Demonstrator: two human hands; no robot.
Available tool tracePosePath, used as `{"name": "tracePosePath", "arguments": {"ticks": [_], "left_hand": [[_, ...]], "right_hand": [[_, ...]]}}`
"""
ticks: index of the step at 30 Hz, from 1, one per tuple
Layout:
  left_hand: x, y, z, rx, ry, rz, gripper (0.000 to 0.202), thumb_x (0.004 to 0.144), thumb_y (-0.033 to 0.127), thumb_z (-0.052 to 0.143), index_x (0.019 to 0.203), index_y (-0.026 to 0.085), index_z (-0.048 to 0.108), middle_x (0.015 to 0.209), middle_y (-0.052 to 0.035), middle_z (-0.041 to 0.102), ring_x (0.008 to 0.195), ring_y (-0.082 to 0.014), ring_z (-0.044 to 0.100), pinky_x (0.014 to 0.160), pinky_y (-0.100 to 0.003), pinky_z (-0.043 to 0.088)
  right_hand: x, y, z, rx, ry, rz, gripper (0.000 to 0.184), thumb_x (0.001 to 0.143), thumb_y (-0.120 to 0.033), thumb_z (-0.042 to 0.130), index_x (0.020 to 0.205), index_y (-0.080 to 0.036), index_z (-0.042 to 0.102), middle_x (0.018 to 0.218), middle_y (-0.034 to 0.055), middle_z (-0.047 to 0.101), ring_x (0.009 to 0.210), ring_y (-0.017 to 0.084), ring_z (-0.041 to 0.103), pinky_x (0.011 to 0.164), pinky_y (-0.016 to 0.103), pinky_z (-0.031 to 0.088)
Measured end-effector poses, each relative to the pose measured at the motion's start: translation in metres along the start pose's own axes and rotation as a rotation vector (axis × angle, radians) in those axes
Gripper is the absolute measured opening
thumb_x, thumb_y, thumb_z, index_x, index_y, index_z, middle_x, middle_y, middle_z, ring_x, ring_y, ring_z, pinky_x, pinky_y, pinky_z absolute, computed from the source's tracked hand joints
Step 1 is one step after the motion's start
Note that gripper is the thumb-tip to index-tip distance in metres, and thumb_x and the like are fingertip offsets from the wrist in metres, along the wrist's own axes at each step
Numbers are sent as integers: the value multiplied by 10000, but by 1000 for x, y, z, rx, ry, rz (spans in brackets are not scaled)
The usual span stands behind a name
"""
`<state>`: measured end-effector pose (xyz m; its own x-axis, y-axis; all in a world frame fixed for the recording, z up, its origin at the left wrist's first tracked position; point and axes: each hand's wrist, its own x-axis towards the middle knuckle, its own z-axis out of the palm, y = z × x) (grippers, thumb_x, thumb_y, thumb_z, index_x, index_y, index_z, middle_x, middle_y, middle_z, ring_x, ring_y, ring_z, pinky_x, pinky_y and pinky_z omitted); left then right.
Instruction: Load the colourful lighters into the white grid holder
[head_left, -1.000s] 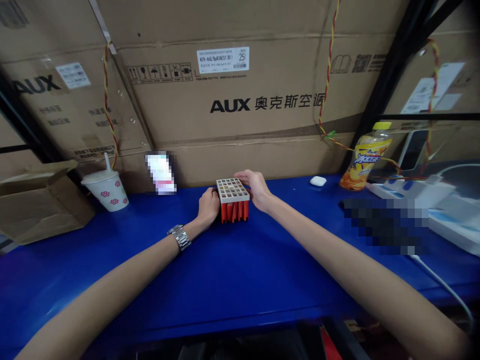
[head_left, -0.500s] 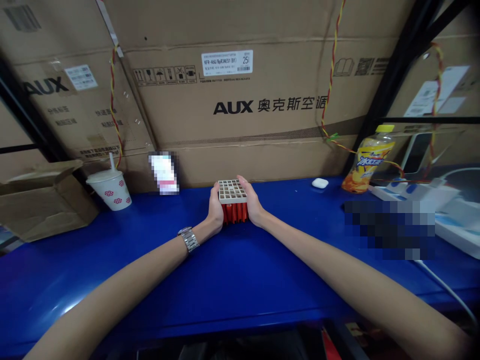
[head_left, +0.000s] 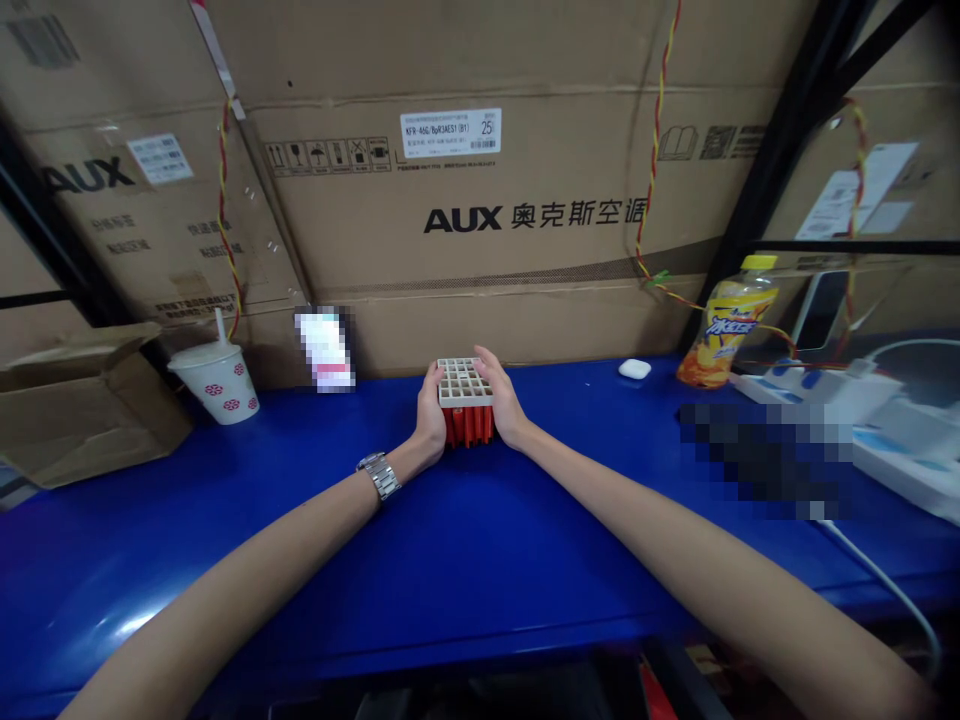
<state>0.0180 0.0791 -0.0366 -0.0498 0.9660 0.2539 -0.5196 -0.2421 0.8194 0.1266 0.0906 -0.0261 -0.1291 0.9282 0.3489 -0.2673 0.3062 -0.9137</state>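
A white plastic grid rack [head_left: 465,384] with square openings sits on top of several red upright sticks [head_left: 469,425], whose exact kind I cannot make out. My left hand [head_left: 430,415] presses against the rack's left side, fingers pointing away from me. On the opposite side my right hand [head_left: 504,400] holds the rack, one digit reaching over its far right corner. Both palms face each other, so the rack and sticks are clasped between them. The far sides of the sticks are hidden.
A blue tabletop [head_left: 450,560] lies beneath. Left stand a cardboard box [head_left: 90,410], a paper cup [head_left: 221,385] and a blurred phone [head_left: 326,348]. Rightward are a white earphone case [head_left: 634,369], a drink bottle [head_left: 726,325], a blurred dark object [head_left: 757,450] and a power strip [head_left: 907,470].
The view has shifted slightly. My right hand's upper digit stands a little farther over the rack's corner. Both hands keep their hold, and the rack and sticks look otherwise the same.
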Motion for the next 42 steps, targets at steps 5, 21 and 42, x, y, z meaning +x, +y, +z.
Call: {"name": "tracePosePath", "arguments": {"ticks": [5, 21, 42], "left_hand": [[1, 1, 4, -42, -17, 100, 182, 813, 344, 549, 927, 205, 579, 851, -8, 642, 762, -159, 611, 757, -280, 464], [-2, 9, 13, -123, 10, 117, 127, 792, 281, 560, 888, 198, 561, 806, 4, 618, 732, -143, 597, 741, -255, 464], [8, 20, 10, -48, 8, 114, 313, 817, 300, 552, 1119, 229, 596, 949, -3, 675, 884, -169, 630, 780, -249, 473]], "right_hand": [[5, 3, 1, 90, 10, -13, 525, 796, -470, 516, 1272, -250, 497, 1218, 52, 608, 1117, 242, 571, 1012, 422, 409], [5, 3, 8, 145, 9, 0, 608, 790, -491, 484, 1326, -207, 450, 1260, 79, 587, 1131, 247, 567, 1006, 422, 425], [10, -11, 9, 104, -35, -68, 609, 808, -486, 491, 1359, -235, 426, 1371, 54, 506, 1229, 228, 500, 1093, 419, 338]]}}
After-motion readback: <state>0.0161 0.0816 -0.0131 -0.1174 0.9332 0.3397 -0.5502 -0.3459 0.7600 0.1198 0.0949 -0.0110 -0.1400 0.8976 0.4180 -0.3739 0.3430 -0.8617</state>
